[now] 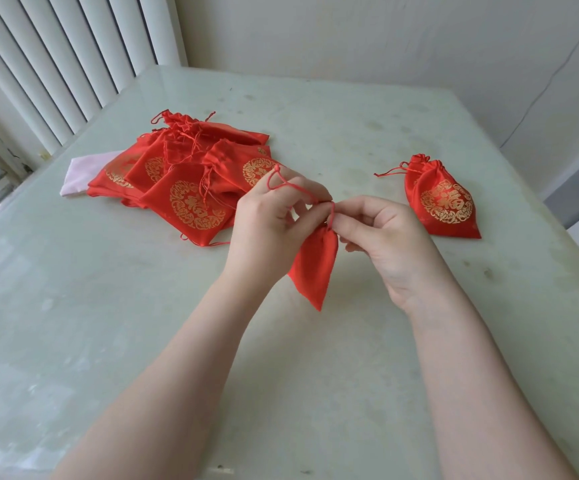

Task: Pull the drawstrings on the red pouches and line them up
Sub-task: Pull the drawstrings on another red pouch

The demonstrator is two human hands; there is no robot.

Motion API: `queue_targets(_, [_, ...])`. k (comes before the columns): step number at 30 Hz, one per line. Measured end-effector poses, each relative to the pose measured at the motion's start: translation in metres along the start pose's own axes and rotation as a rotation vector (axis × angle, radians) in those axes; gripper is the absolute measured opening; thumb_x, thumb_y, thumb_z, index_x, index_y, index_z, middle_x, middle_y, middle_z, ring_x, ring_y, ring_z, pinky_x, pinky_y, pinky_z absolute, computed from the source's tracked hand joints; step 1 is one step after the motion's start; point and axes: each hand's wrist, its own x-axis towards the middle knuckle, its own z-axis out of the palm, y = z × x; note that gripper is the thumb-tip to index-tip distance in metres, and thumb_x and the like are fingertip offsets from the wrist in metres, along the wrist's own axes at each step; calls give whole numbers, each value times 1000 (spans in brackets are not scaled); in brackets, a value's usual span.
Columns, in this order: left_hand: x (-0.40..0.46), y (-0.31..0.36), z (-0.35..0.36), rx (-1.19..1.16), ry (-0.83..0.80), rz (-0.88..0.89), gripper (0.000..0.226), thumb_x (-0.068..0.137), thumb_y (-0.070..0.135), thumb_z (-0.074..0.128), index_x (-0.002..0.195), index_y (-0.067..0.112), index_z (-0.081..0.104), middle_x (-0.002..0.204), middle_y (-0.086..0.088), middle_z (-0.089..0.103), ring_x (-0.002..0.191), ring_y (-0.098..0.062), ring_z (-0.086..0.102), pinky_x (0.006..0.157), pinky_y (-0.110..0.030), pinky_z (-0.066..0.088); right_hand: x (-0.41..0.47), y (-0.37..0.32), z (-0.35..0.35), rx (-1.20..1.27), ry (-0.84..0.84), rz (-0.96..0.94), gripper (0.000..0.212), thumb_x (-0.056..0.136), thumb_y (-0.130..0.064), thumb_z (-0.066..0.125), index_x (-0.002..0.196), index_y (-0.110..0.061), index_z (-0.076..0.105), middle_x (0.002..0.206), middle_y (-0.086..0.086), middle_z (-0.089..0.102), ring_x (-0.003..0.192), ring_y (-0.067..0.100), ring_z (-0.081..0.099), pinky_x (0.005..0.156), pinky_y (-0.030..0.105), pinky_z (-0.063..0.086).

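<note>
- Both bare hands are raised over the middle of the pale green table (333, 358), working one small red pouch (314, 266) that hangs in the air between them, its plain side toward me and its lower corner pointing down.
- The left hand (264, 220) pinches the pouch's neck, and a loop of red drawstring (281, 183) rides up over its fingers.
- The right hand (381, 237) pinches the gathered mouth from the other side, with a second strand of cord running down past its fingertips (341, 221); the two hands nearly touch there.
- Behind the left hand, on the far left of the table, lies a loose pile of red pouches (184, 181) with round gold emblems, overlapping one another, cords trailing every way.
- A pale pink cloth (80, 176) pokes out from under the left edge of that pile.
- Well apart on the right, one cinched pouch (442, 199) lies flat, emblem up, its mouth puckered tight and its cords trailing leftward.
- White vertical blinds (73, 57) hang beyond the table's far left corner.
</note>
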Motion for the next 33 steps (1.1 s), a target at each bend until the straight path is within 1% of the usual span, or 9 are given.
queue_targets(4, [0,-3,-2,-224,-111,-181,7,75,13,69,76,20,71,74,7,68,67,-20,63,64,-39,53,0,-2,-4,-87,124,-104,21,83,-7,63,69,-23,60,57,-17,59,58,-4,51,58,10,39])
queue_targets(6, [0,0,-2,-360,-159,-253,10,75,9,70,75,19,70,74,0,70,66,-15,64,66,-33,54,1,-1,-8,-275,158,-170,16,80,-18,59,66,-23,55,64,-14,57,64,-2,51,61,13,38])
queue_targets(8, [0,2,-2,-435,-194,-326,15,77,1,70,75,16,68,68,9,68,63,-5,61,65,-20,49,2,2,-10,-306,111,-85,16,74,-26,47,61,-18,52,66,-8,54,68,6,48,65,22,36])
queue_targets(11, [2,3,-4,-448,-225,-397,18,80,-2,66,76,16,68,62,14,66,58,-1,57,60,-15,46,5,0,-11,63,72,129,22,71,-25,43,50,-21,47,56,-7,51,67,14,48,62,28,34])
queue_targets(15, [4,1,-6,-441,-164,-417,19,86,6,61,75,19,69,59,12,65,56,-3,56,57,-18,45,7,-3,-18,454,194,179,45,92,-19,44,48,-21,40,55,-3,48,57,11,50,57,26,30])
queue_targets(20, [5,-4,-6,-525,-60,-570,26,93,12,53,70,13,65,53,9,62,50,-2,52,52,-15,39,6,-7,-23,884,199,270,44,80,-25,54,38,-21,42,60,-4,63,58,11,60,57,20,47])
queue_targets(25, [2,-9,0,-569,-76,-714,27,96,20,49,72,15,62,59,12,57,51,-2,47,53,-17,35,10,-1,-29,854,289,366,47,95,-31,44,50,-21,39,50,-6,50,52,10,51,59,20,45])
queue_targets(31, [5,-3,-3,-752,-106,-740,36,100,29,36,72,15,55,86,6,71,54,-5,49,55,-17,39,8,-5,-15,918,203,323,29,97,-25,39,73,-17,52,60,-5,57,60,10,64,62,19,54])
queue_targets(33, [5,2,-2,-699,-169,-737,38,101,29,30,68,16,44,74,2,70,51,-8,49,54,-19,39,7,-6,-12,855,160,318,27,97,-21,38,81,-17,58,62,-6,60,59,8,63,58,18,50])
